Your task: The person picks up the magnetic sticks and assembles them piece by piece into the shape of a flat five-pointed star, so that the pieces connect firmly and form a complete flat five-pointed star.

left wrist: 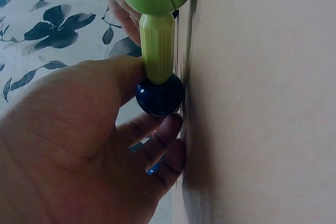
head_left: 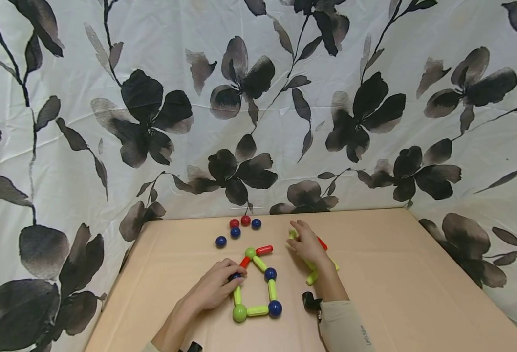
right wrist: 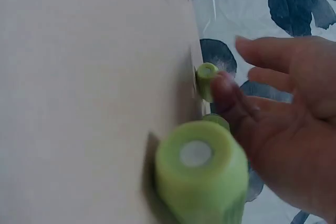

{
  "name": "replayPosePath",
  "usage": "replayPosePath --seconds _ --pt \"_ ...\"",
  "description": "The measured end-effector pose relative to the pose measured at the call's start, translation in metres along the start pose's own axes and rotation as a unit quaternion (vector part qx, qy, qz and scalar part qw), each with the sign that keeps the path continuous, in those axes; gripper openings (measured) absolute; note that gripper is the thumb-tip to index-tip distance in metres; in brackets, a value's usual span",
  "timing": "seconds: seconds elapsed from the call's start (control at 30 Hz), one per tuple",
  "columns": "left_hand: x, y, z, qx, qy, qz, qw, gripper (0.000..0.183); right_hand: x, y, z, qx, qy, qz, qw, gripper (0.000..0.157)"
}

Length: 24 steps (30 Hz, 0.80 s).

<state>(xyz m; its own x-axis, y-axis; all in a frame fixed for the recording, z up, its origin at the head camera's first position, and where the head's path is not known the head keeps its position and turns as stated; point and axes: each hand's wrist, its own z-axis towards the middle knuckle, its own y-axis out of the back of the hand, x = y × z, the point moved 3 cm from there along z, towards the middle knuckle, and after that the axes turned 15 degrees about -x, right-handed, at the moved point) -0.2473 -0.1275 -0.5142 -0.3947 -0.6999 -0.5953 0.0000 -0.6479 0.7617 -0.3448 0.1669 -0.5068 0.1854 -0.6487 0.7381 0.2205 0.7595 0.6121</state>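
Head view: we find the linked frame (head_left: 257, 311) of balls and rods on the tabletop (head_left: 417, 298), its left side under the left hand (head_left: 215, 286), while the right hand (head_left: 308, 244) is over loose lime rods (head_left: 312, 278). Left wrist view: thumb and fingers hold a blue ball (left wrist: 160, 96) joined to a yellow-green rod (left wrist: 157, 51); we judge both light, stiff and slick, best steadied at the ball, since the joint may swivel. Right wrist view: thumb and fingers stand apart, though we cannot tell whether they touch anything; we'd grip a rod across its middle, clear of the pale, perhaps magnetic end disc (right wrist: 195, 153)
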Motion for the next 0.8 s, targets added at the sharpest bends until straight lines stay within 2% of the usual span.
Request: replayPosePath --seconds 0.1,0.17,0.37,0.43,0.53,0.7,0.8 --pt "0.0004 -0.0003 0.0003 0.001 0.001 -0.002 1.0000 0.024 -0.0022 -0.0071 -0.0021 0.027 -0.005 -0.031 0.999 0.065" --pt "0.0007 -0.0004 0.0007 0.001 0.002 -0.003 1.0000 0.024 -0.0028 -0.0104 -0.0033 0.036 -0.011 -0.039 0.999 0.061" --pt "0.0009 -0.0001 0.0021 -0.003 0.001 -0.005 1.0000 0.023 -0.0006 -0.0117 -0.0045 0.019 -0.033 -0.054 0.998 0.030" --pt "0.0010 0.0000 0.0021 -0.003 0.000 -0.005 1.0000 0.023 0.0000 -0.0110 -0.0046 0.020 -0.034 -0.059 0.997 0.024" --pt "0.0012 0.0000 0.0021 -0.004 0.000 -0.005 1.0000 0.023 0.0007 -0.0103 -0.0047 0.025 -0.033 -0.066 0.997 0.024" --pt "0.0016 -0.0002 0.0020 -0.004 0.000 -0.006 1.0000 0.023 0.0024 -0.0089 -0.0049 0.029 -0.039 -0.072 0.996 0.037" --pt "0.0015 -0.0002 0.0019 -0.005 0.000 -0.007 1.0000 0.023 0.0041 -0.0086 -0.0052 0.039 -0.034 -0.076 0.996 0.037"
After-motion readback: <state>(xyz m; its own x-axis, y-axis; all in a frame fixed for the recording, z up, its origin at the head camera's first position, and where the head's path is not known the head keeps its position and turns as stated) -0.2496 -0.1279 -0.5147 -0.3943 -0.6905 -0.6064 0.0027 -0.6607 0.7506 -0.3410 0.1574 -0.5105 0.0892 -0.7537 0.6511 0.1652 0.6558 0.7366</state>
